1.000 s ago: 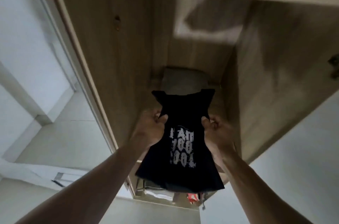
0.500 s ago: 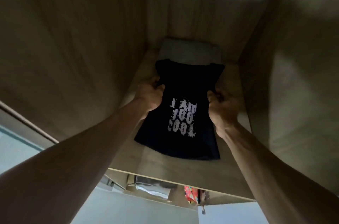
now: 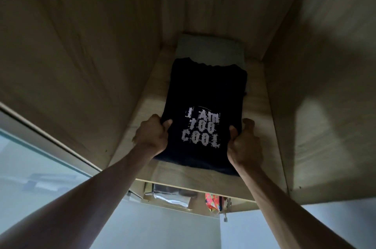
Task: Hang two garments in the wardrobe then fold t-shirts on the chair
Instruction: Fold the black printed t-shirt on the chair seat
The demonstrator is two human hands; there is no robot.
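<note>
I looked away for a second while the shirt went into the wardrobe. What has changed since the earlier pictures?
The folded black t-shirt went from held in the air at the wardrobe opening to lying on the wooden shelf, pushed deeper, its far end over a grey folded item. Unchanged: the left hand and right hand keep their grip on its side edges, print facing up.
</note>
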